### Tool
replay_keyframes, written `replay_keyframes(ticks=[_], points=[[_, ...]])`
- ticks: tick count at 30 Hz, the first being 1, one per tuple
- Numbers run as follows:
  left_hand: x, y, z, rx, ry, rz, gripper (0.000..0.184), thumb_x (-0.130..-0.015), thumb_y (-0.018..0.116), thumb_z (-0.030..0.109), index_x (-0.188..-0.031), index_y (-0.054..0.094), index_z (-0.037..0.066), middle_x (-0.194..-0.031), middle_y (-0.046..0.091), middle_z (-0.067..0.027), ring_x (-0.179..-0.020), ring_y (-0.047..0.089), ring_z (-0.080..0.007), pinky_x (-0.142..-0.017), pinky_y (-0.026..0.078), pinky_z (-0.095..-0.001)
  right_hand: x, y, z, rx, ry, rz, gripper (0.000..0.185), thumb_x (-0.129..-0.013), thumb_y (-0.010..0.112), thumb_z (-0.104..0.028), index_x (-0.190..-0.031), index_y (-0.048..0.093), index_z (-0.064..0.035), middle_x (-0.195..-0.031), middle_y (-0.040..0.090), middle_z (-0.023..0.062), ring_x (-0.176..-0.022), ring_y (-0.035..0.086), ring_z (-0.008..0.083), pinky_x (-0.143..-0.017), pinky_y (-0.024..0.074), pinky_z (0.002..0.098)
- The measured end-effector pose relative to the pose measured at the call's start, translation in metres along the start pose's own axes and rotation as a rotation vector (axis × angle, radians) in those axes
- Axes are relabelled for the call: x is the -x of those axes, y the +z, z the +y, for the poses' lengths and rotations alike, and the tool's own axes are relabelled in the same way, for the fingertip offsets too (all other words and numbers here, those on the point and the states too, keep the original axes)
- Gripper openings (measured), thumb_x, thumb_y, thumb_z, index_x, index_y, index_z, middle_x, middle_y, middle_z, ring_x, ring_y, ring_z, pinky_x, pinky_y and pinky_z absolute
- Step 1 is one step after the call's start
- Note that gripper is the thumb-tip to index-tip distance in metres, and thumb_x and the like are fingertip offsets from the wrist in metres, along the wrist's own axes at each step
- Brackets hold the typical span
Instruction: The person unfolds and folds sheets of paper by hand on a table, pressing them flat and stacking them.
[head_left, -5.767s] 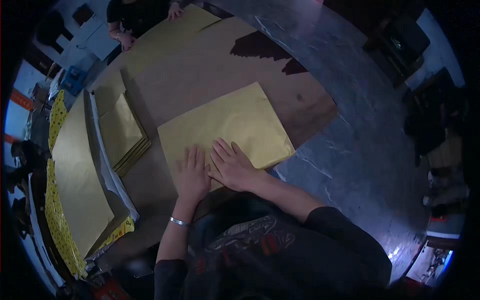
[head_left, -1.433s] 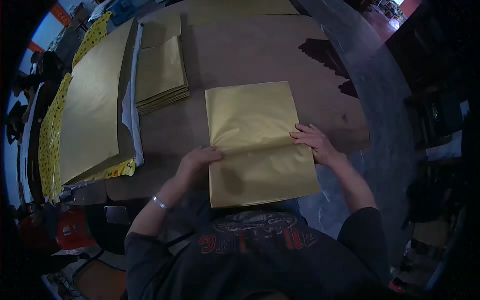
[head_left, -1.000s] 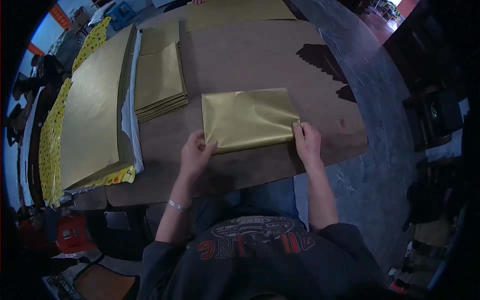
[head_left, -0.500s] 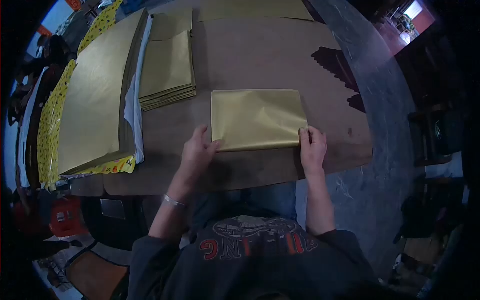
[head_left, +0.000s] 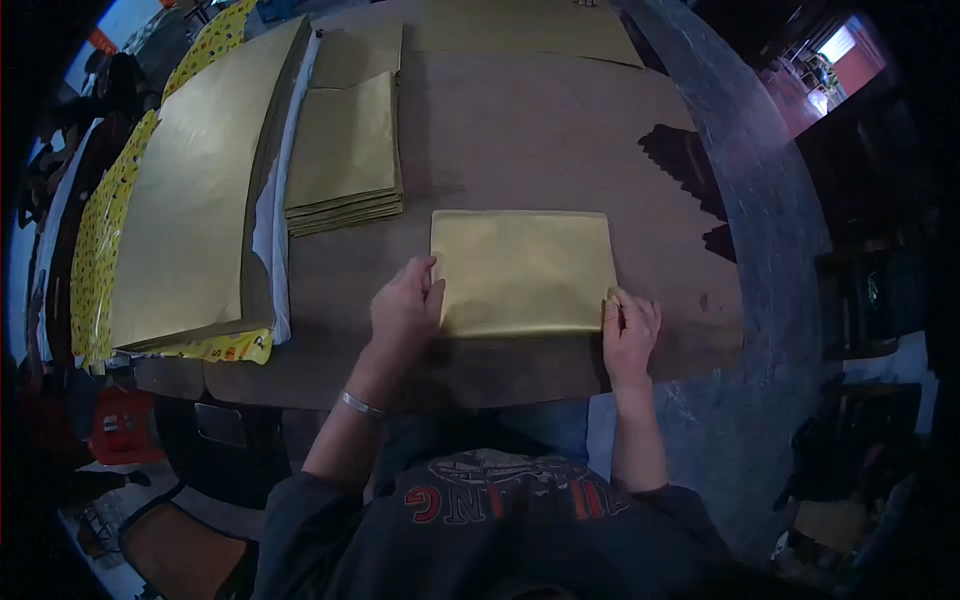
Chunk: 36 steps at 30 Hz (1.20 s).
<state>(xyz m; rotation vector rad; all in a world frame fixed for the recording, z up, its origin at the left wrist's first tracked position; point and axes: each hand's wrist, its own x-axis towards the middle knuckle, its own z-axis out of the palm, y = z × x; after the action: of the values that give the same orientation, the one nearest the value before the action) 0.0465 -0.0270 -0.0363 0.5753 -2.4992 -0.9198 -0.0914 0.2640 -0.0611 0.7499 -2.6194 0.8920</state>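
Observation:
A folded gold paper bundle [head_left: 524,270] lies flat on the brown table [head_left: 540,130], its crease along the edge toward me. My left hand [head_left: 406,303] pinches the bundle's left edge, with a silver bracelet on that wrist. At the lower right corner, my right hand [head_left: 630,325] grips the bundle between thumb and fingers. To the left, beyond my left hand, sits a pile of folded gold sheets [head_left: 345,145] with several layers showing at its near edge.
A tall stack of large gold sheets [head_left: 195,200] rests at the left on yellow patterned wrapping [head_left: 100,240]. Another gold sheet [head_left: 520,28] spans the far edge, with a person's fingers [head_left: 585,3] at it. A red stool [head_left: 124,425] stands at the lower left.
The larger gold bundle has been folded over toward the far side and now looks smaller and smoother. My left hand has shifted up along its left edge since half a second ago.

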Motion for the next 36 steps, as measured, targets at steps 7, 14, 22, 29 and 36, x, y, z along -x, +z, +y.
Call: replay_keyframes(ticks=[7, 14, 22, 29, 36], points=[[-0.016, 0.008, -0.008, -0.137, 0.085, 0.006, 0.026, -0.085, 0.064, 0.014, -0.111, 0.061, 0.009, -0.088, 0.067, -0.0147, -0.078, 0.066, -0.0355, -0.067, 0.053, -0.0449, -0.004, -0.006, -0.006, 0.010, -0.025, -0.037, 0.014, -0.092, 0.061, -0.013, -0.102, 0.068, -0.0061, -0.092, 0.066, 0.0107, -0.092, 0.061, 0.0276, -0.104, 0.0337, 0.0520], [-0.016, 0.009, -0.008, -0.211, 0.013, -0.048, 0.030, -0.088, 0.060, 0.019, -0.116, 0.062, 0.010, -0.095, 0.068, -0.0175, -0.082, 0.066, -0.0375, -0.072, 0.052, -0.0485, -0.012, -0.007, -0.010, 0.037, -0.006, -0.086, 0.015, -0.092, 0.061, -0.014, -0.101, 0.069, -0.0040, -0.085, 0.066, 0.0100, -0.090, 0.061, 0.0260, -0.102, 0.0345, 0.0499], [-0.024, 0.004, 0.000, -0.251, -0.039, -0.166, 0.031, -0.089, 0.057, 0.020, -0.118, 0.064, 0.011, -0.095, 0.069, -0.0177, -0.085, 0.066, -0.0384, -0.074, 0.053, -0.0487, -0.013, -0.011, -0.012, 0.120, -0.064, -0.011, 0.011, -0.089, 0.065, -0.015, -0.092, 0.071, -0.0062, -0.079, 0.065, 0.0102, -0.083, 0.061, 0.0265, -0.099, 0.0359, 0.0509], [-0.026, -0.003, 0.009, -0.189, -0.100, -0.209, 0.029, -0.092, 0.057, 0.015, -0.118, 0.066, 0.006, -0.096, 0.068, -0.0211, -0.090, 0.066, -0.0381, -0.078, 0.053, -0.0435, -0.021, -0.022, -0.020, 0.134, -0.062, -0.156, 0.009, -0.086, 0.067, -0.015, -0.087, 0.071, -0.0070, -0.075, 0.063, 0.0089, -0.083, 0.060, 0.0269, -0.099, 0.0357, 0.0525], [-0.030, -0.007, 0.015, -0.219, -0.186, -0.284, 0.029, -0.093, 0.057, 0.015, -0.119, 0.065, 0.007, -0.097, 0.067, -0.0206, -0.090, 0.066, -0.0383, -0.079, 0.053, -0.0426, -0.021, -0.020, -0.017, 0.108, -0.075, -0.131, 0.008, -0.084, 0.069, -0.015, -0.086, 0.071, -0.0078, -0.072, 0.062, 0.0079, -0.078, 0.060, 0.0256, -0.096, 0.0375, 0.0487]])
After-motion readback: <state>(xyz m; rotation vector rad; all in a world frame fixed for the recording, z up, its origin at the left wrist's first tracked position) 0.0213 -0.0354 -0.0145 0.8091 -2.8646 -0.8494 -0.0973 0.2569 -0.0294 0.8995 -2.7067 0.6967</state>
